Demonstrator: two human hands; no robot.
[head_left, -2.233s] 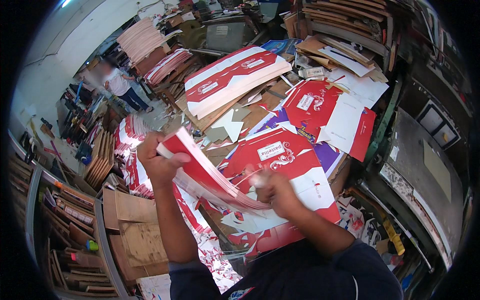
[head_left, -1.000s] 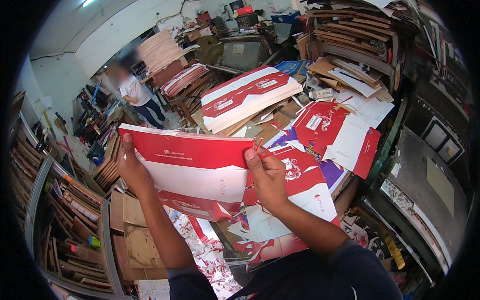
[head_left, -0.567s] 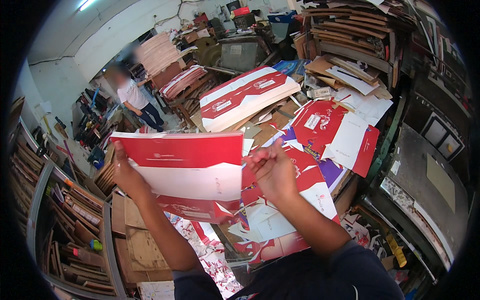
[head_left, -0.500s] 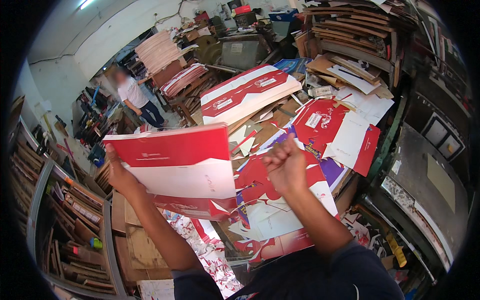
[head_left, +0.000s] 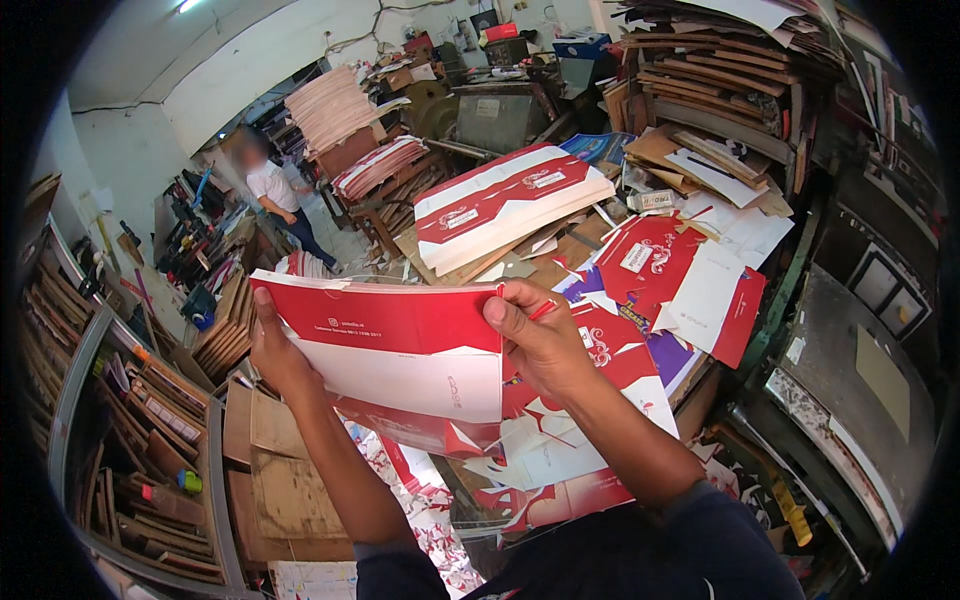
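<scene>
A stack of red-and-white printed card sheets (head_left: 400, 370) is held up in front of me, tilted, its face toward me. My left hand (head_left: 282, 345) is closed round its left edge, thumb in front and the other fingers hidden behind. At the upper right corner my right hand (head_left: 545, 340) pinches the stack's edge between thumb and bent fingers. A thin red paper sliver (head_left: 543, 309) shows against those fingers. Below and right, cut red-and-white sheets (head_left: 650, 250) and white scraps (head_left: 545, 435) cover the worktable.
A thick pile of red-and-white sheets (head_left: 510, 205) lies at the back of the table. Machines (head_left: 850, 390) stand at the right. Boards fill a rack (head_left: 150, 460) at the left. Paper waste (head_left: 430, 520) litters the floor. Another person (head_left: 275, 190) stands far left.
My right hand has moved left and up from above the table to the stack's upper right corner. The stack has shifted slightly right in view.
</scene>
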